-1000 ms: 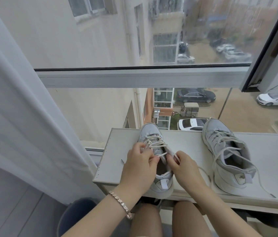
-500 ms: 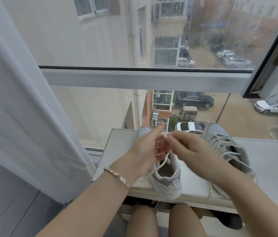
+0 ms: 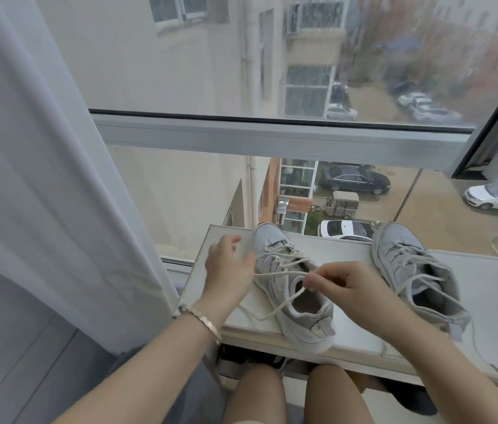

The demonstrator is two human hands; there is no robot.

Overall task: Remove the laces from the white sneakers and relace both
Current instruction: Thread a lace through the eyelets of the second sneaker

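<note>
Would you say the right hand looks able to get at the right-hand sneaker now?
Probably yes: the right hand sits beside the right-hand sneaker with bare ledge between, though it pinches a lace.

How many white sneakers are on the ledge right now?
2. One white fabric sneaker lies near the pale ledge's left end, its off-white lace pinched by the right hand. The second white sneaker sits to its right, laces loose. None appears hidden.

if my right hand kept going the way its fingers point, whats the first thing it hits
The right hand, pinching a lace, points left across the near sneaker. Going on, it would likely brush that sneaker's laced tongue first, then the left hand; depth is unclear.
</note>
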